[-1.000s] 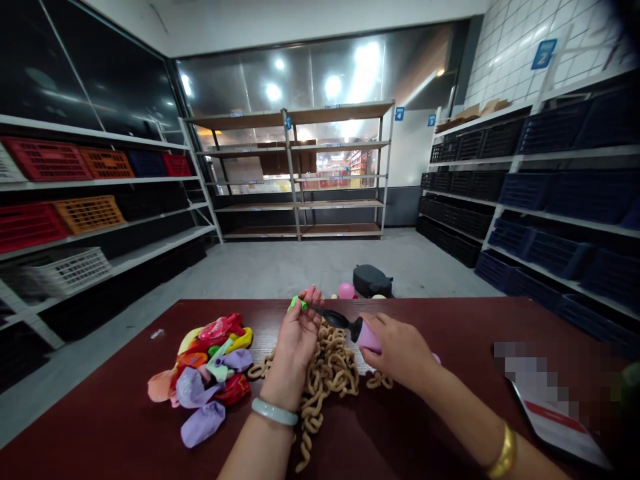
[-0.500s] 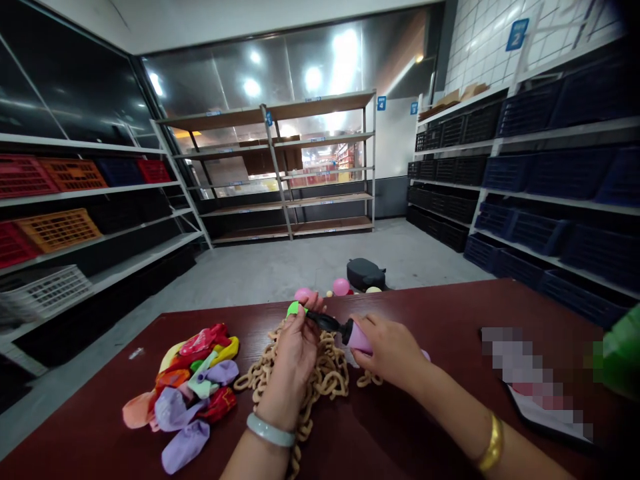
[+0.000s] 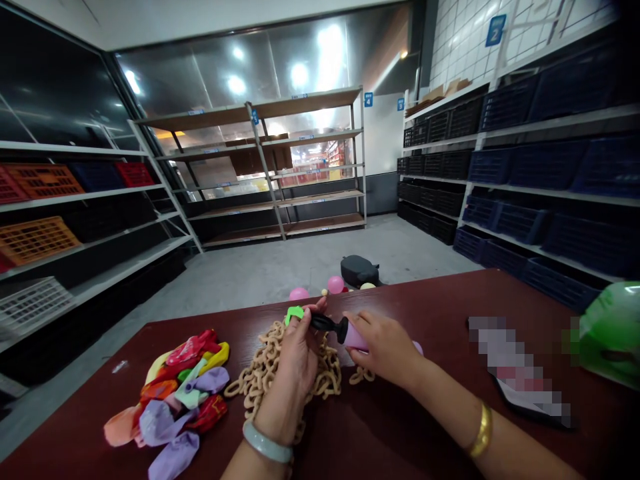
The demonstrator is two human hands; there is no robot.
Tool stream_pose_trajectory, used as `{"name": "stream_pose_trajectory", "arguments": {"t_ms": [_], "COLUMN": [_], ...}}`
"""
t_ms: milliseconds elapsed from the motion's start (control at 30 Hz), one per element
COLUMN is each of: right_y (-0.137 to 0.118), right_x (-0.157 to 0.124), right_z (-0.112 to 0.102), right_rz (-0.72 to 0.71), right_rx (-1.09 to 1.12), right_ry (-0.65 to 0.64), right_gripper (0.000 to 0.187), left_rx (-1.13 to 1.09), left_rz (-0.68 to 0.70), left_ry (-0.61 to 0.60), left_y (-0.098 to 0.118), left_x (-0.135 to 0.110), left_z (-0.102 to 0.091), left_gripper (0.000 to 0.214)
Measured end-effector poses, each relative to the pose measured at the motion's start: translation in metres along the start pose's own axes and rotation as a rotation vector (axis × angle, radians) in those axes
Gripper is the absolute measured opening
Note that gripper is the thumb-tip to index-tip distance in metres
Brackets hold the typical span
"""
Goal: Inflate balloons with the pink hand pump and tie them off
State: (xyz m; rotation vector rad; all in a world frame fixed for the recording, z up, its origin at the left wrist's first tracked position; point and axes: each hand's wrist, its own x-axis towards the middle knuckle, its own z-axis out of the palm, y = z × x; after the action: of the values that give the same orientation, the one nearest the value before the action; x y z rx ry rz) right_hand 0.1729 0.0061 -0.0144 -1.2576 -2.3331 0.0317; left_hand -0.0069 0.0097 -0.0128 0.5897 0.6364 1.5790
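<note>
My right hand [image 3: 375, 340] is wrapped round the lilac barrel of a hand balloon pump [image 3: 356, 337]. Its black nozzle end [image 3: 325, 323] points left into the fingers of my left hand [image 3: 299, 350]. Those fingers are closed at the nozzle tip, on a small bright green piece [image 3: 295, 312] that looks like a limp balloon; the thumb hides how it meets the nozzle. Under my left hand lies a heap of tan ring-shaped links [image 3: 265, 363]. A pile of limp coloured balloons [image 3: 185, 380] sits to the left.
The dark red table [image 3: 400, 427] carries a partly blurred flat item [image 3: 520, 373] and a green-and-white package [image 3: 613, 333] at right. Pink balloons [image 3: 336, 285] and a dark grey object [image 3: 359, 270] are beyond the far edge. Shelves with crates [image 3: 540, 167] line the sides.
The whole view has shifted slightly left, bringing more of the green package in at right. Both hands keep their hold on the pump and green piece, with little visible change.
</note>
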Motion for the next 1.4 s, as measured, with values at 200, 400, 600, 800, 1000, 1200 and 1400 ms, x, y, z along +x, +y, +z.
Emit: {"name": "stream_pose_trajectory", "arguments": {"t_ms": [200, 400, 600, 800, 1000, 1200, 1400], "right_y": [-0.001, -0.006, -0.007, -0.006, -0.004, -0.005, -0.004], "right_x": [0.000, 0.000, -0.001, -0.001, -0.001, -0.001, -0.001], "right_z": [0.001, 0.001, 0.001, 0.004, 0.005, 0.003, 0.003], "right_rz": [0.012, 0.016, 0.019, 0.015, 0.009, 0.008, -0.009], "right_rx": [0.042, 0.072, 0.063, 0.061, 0.063, 0.079, 0.073], "right_ry": [0.024, 0.045, 0.055, 0.052, 0.041, 0.047, 0.057], "right_gripper": [0.062, 0.061, 0.060, 0.061, 0.061, 0.061, 0.060], "left_rx": [-0.071, -0.101, -0.134, -0.111, -0.048, -0.048, -0.053], "left_rz": [-0.081, -0.004, 0.085, 0.170, 0.175, 0.196, 0.215], "left_ry": [-0.073, -0.105, -0.058, -0.047, 0.004, 0.067, 0.104], "left_y": [0.000, 0.010, 0.010, 0.009, 0.012, 0.022, 0.026], "left_x": [-0.008, -0.008, -0.005, -0.002, -0.002, -0.009, -0.009], "left_z": [0.003, 0.009, 0.007, 0.003, 0.006, 0.015, 0.015], "left_gripper": [0.017, 0.035, 0.028, 0.022, 0.035, 0.031, 0.025]}}
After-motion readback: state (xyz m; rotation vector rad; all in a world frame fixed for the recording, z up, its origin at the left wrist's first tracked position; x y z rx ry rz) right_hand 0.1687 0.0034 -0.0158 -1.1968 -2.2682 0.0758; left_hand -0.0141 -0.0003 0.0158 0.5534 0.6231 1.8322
